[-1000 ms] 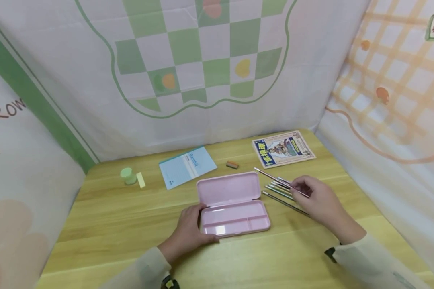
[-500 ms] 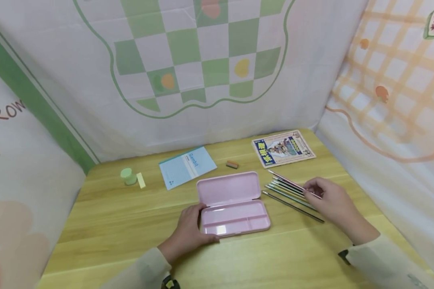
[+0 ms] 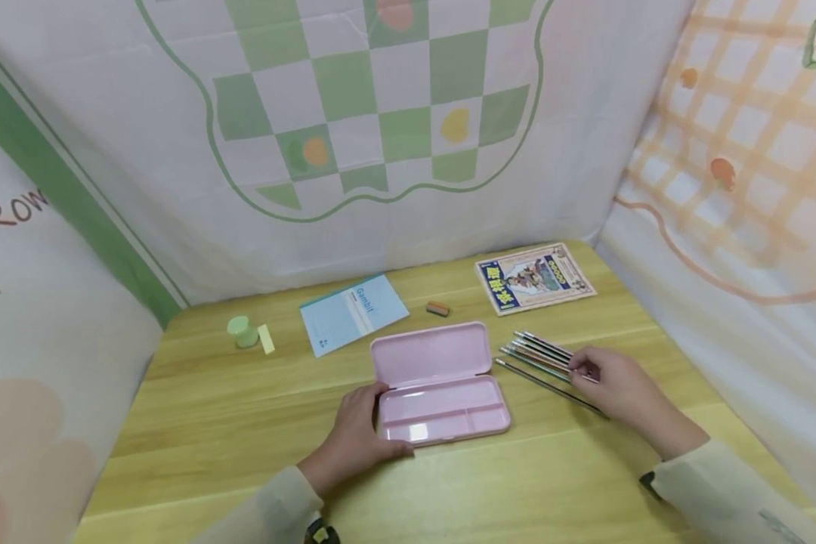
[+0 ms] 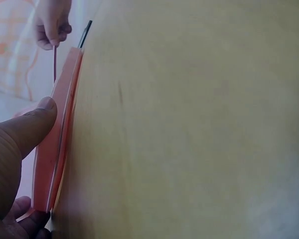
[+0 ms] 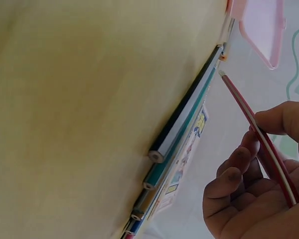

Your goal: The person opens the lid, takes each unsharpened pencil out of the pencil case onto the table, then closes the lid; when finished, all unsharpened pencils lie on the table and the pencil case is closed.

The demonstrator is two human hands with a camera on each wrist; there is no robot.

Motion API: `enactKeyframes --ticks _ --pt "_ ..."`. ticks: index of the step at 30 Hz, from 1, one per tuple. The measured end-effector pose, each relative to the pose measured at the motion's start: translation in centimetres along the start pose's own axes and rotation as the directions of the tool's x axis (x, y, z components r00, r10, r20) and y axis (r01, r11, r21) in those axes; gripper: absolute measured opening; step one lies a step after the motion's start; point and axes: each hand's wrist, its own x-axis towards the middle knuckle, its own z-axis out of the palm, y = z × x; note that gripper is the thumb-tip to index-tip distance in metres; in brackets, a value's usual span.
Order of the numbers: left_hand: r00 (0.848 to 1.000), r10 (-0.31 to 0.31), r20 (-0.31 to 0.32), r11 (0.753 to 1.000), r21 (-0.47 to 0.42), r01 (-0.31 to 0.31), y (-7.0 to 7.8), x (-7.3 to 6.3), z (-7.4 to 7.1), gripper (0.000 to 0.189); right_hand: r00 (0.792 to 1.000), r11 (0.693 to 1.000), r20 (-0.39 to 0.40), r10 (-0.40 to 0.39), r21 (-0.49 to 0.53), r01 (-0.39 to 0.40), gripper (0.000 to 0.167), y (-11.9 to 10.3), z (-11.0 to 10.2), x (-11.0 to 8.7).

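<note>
The pink pencil case (image 3: 430, 355) lies with its lid folded back and bare compartments facing up. My left hand (image 3: 355, 431) holds its left end, thumb at the front edge and fingers behind; the left wrist view shows the thumb (image 4: 37, 119) along the case's side. To the right of the case, my right hand (image 3: 615, 389) is over a fan of several pencils (image 3: 533, 355). Between thumb and fingers it pinches a red-and-white striped pencil (image 5: 261, 137), raised off the table in the right wrist view. A black pencil (image 5: 187, 99) and a green one (image 5: 187, 132) lie beside it.
Behind the case are a blue notebook (image 3: 353, 313), a small orange-and-dark eraser-like block (image 3: 438, 309) and an illustrated booklet (image 3: 536, 279). A green cup-shaped item (image 3: 242, 332) and a pale yellow strip (image 3: 266, 339) sit at the left. Printed cloth walls (image 3: 408, 234) border the table.
My right hand has drawn the striped pencil rightward, away from the case, then shifted slightly left and lower over the other pencils. The left hand has stayed on the case.
</note>
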Motion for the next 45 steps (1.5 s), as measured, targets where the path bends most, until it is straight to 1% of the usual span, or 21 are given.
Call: enactKeyframes --ticks 3,10,15,19,21,24,28,31,33,36,38,40,43,45 --pt "1.0 0.001 -0.001 1.0 -0.001 -0.001 0.1 0.0 0.0 0.113 1.0 1.0 0.027 -0.005 -0.01 0.005 0.008 0.3 0.2 0.1" --pt "1.0 0.004 -0.001 1.0 0.005 -0.004 0.2 0.0 -0.1 0.113 0.991 0.997 0.134 -0.018 -0.075 0.028 0.008 0.9 0.7 0.6" --pt "1.0 0.013 -0.005 1.0 -0.002 -0.013 0.2 0.0 -0.1 0.112 0.981 0.995 0.193 0.005 -0.1 0.015 0.008 0.7 0.9 0.8" --pt "1.0 0.013 -0.005 1.0 -0.004 -0.013 0.3 0.0 -0.1 0.113 0.976 0.995 0.217 0.027 -0.101 -0.005 0.01 0.5 1.0 0.9" --pt "1.0 0.014 -0.002 1.0 0.001 -0.014 0.2 0.0 -0.1 0.112 0.976 0.995 0.215 0.035 -0.104 -0.013 0.012 0.5 1.0 0.9" --pt "1.0 0.013 0.002 1.0 0.014 -0.013 0.1 0.0 -0.1 0.112 0.98 0.993 0.199 0.023 -0.114 0.0 0.012 0.2 1.0 1.0" --pt "1.0 0.017 0.002 1.0 0.014 -0.017 0.1 0.1 -0.1 0.113 0.985 0.993 0.173 -0.02 -0.113 0.04 0.011 -1.3 1.0 1.5" --pt "1.0 0.02 -0.001 1.0 0.01 -0.02 0.1 0.1 -0.2 0.113 0.982 0.996 0.182 -0.044 -0.071 0.057 0.011 -3.3 1.1 2.3" --pt "1.0 0.018 0.001 1.0 0.013 -0.018 0.1 0.1 -0.3 0.113 0.981 0.997 0.185 -0.064 -0.032 0.072 0.014 -4.7 1.3 3.1" --pt "1.0 0.02 0.002 1.0 0.019 -0.02 0.0 0.0 -0.4 0.113 0.981 0.994 0.162 -0.109 0.0 0.11 0.029 -6.5 1.9 4.4" --pt "1.0 0.016 0.003 1.0 0.026 -0.016 -0.1 0.0 -0.4 0.114 0.979 0.993 0.161 -0.121 0.018 0.12 0.041 -7.4 2.3 5.1" --pt "1.0 0.018 0.0 0.999 0.029 -0.018 -0.1 0.0 -0.3 0.114 0.978 0.994 0.178 -0.111 0.036 0.106 0.05 -8.1 2.7 5.7" --pt "1.0 0.028 -0.004 0.999 0.02 -0.028 0.0 0.1 -0.2 0.114 0.973 0.995 0.214 -0.089 0.07 0.076 0.057 -8.8 3.1 6.1" --pt "0.999 0.034 -0.005 0.999 0.012 -0.034 0.0 0.1 -0.3 0.114 0.972 0.994 0.219 -0.089 0.087 0.071 0.06 -9.0 3.3 6.3"
